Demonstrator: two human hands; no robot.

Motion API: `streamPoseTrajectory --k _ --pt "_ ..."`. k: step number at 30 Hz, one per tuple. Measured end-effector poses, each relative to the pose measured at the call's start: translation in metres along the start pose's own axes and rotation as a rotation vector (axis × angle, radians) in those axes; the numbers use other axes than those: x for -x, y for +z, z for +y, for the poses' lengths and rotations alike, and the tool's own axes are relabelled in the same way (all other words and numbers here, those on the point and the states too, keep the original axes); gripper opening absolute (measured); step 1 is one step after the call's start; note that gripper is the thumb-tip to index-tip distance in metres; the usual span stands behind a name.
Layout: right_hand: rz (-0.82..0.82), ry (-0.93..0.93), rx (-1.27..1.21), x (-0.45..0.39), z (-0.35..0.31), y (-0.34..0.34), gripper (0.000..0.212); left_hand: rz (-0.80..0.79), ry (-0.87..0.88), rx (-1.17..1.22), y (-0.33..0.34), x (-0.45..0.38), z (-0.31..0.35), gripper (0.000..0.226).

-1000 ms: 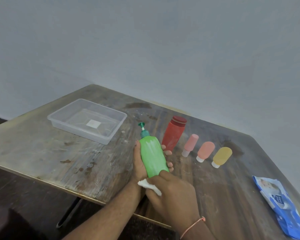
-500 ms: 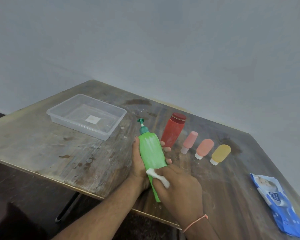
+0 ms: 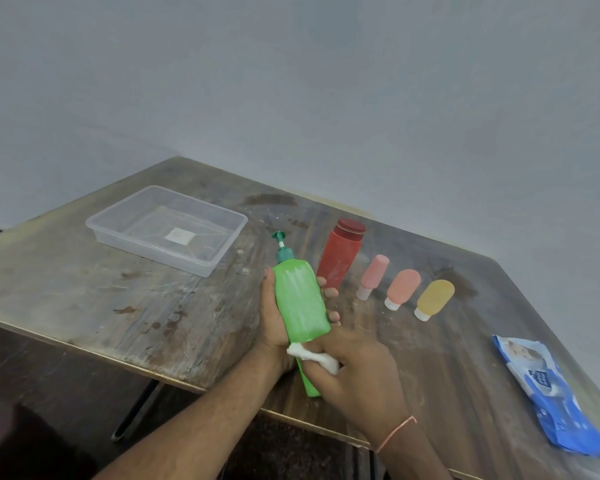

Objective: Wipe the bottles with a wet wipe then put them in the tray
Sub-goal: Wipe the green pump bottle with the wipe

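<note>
Nearest, the right hand (image 3: 352, 370) pinched a bunched white wet wipe (image 3: 314, 356) against the lower body of the green pump bottle (image 3: 300, 303). The left hand (image 3: 274, 320) curled around that bottle from behind, holding it tilted above the worn wooden table (image 3: 84, 292), close to its near edge. A blue wipe packet (image 3: 548, 393) lay by the right edge. Further back sat a red bottle (image 3: 340, 259), two pink bottles (image 3: 373, 277) (image 3: 401, 289) and a yellow bottle (image 3: 433, 299) in a row. The clear tray (image 3: 167, 228) stood far left, bare tabletop around it, before a plain grey wall (image 3: 291, 81).
</note>
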State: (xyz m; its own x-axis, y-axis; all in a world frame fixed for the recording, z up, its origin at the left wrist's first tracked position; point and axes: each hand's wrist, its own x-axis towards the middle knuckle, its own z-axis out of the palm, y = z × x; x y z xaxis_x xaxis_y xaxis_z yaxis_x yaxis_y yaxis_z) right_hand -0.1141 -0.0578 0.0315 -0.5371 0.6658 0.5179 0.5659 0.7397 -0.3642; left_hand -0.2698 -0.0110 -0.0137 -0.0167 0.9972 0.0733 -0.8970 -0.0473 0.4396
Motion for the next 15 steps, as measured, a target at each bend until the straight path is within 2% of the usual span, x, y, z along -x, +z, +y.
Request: streamPoseTrajectory --k 5,7,10,15 --pt "0.136 0.096 -0.083 -0.008 0.009 0.002 0.012 0.036 0.024 -0.007 0.002 0.001 0.0 0.09" --pt "0.082 0.099 -0.137 -0.005 0.012 -0.001 0.01 0.047 0.003 -0.007 0.0 0.001 0.0 0.093" --pt "-0.006 0.006 -0.109 -0.004 0.006 -0.002 0.01 0.022 -0.012 -0.016 0.002 0.001 0.001 0.094" --pt "0.115 0.113 -0.095 -0.009 0.016 -0.001 0.007 0.073 0.032 -0.08 -0.001 -0.001 0.001 0.092"
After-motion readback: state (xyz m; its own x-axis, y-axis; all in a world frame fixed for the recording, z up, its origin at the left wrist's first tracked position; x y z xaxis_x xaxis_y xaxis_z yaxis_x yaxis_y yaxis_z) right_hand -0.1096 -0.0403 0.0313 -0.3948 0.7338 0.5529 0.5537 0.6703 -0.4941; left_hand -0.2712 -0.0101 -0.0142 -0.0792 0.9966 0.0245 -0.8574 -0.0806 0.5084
